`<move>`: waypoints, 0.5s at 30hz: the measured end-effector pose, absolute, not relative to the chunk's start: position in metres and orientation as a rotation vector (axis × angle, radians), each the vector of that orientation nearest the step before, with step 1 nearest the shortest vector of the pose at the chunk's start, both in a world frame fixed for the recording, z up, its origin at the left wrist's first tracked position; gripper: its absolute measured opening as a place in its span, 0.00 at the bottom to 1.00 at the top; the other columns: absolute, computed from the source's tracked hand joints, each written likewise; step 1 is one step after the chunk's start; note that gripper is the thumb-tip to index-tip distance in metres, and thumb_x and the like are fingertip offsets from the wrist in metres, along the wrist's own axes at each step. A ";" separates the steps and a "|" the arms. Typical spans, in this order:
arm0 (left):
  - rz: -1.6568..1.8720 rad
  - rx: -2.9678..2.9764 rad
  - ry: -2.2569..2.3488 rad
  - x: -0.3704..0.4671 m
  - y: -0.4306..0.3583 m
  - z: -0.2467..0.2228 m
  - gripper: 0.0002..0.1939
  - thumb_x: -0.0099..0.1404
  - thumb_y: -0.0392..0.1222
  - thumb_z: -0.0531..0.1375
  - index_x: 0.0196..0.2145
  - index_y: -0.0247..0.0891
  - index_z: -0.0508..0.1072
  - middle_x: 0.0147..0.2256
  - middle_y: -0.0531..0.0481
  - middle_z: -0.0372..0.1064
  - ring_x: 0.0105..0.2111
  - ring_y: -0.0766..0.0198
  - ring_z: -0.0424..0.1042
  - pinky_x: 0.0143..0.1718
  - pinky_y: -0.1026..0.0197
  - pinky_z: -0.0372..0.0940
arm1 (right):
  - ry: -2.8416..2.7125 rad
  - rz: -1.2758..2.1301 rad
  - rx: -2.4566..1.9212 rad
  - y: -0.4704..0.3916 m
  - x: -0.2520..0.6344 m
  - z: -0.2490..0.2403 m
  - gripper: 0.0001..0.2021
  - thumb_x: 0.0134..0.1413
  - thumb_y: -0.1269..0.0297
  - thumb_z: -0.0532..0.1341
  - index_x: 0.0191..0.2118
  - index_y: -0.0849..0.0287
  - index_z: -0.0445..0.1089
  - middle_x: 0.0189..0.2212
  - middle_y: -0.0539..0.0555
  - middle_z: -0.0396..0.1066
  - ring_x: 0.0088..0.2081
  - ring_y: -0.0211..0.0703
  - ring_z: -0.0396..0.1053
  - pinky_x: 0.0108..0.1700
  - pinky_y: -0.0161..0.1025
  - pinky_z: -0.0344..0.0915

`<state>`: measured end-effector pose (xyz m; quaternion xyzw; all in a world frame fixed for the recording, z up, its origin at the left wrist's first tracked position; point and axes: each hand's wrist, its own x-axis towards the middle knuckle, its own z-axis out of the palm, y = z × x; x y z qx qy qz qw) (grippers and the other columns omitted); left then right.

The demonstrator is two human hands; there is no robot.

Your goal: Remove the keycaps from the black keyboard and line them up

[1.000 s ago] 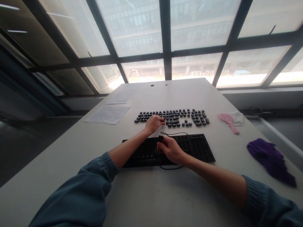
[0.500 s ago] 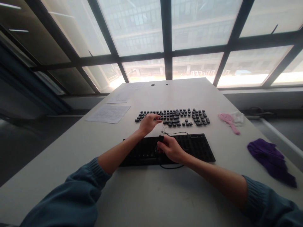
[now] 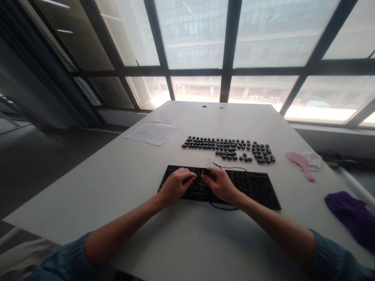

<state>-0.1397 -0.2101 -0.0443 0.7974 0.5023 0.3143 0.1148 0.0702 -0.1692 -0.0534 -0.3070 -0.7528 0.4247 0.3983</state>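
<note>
A black keyboard (image 3: 260, 189) lies across the table in front of me, its left part hidden behind my hands. In my right hand (image 3: 221, 184), the fingers are closed round a keycap puller (image 3: 206, 171), its black handle low and its thin wire prongs pointing away from me. My left hand (image 3: 178, 183) is over the left half of the keyboard with thumb and fingertips pinched together. Whatever may be between them is too small to make out. Beyond the keyboard, loose black keycaps (image 3: 205, 143) lie in rows.
A pink hairbrush (image 3: 301, 162) rests on a white cloth (image 3: 314, 161) at the right, with a purple cloth (image 3: 348, 214) nearer me. Paper sheets (image 3: 152, 133) lie at the left. A black cable (image 3: 230, 167) loops behind the keyboard. Windows stand past the table (image 3: 234, 121).
My left hand has come back from beside the keycap rows to the keyboard. My right hand still grips the keycap puller. The whole view has shifted, with things appearing farther right.
</note>
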 end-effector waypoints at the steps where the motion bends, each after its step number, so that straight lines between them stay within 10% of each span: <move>1: 0.912 2.349 1.454 -0.140 -0.213 -0.047 0.08 0.69 0.41 0.58 0.38 0.39 0.77 0.34 0.48 0.73 0.37 0.61 0.70 0.42 0.59 0.65 | -1.946 1.052 -0.778 -0.170 0.068 -0.052 0.11 0.60 0.64 0.60 0.26 0.61 0.68 0.22 0.48 0.67 0.25 0.37 0.62 0.28 0.34 0.57; 15: 0.788 2.435 1.313 -0.144 -0.216 -0.058 0.12 0.62 0.52 0.65 0.36 0.42 0.80 0.35 0.48 0.72 0.38 0.60 0.69 0.41 0.59 0.65 | -2.124 1.022 -0.734 -0.177 0.073 -0.054 0.10 0.61 0.64 0.60 0.28 0.60 0.71 0.25 0.52 0.69 0.28 0.41 0.63 0.31 0.37 0.61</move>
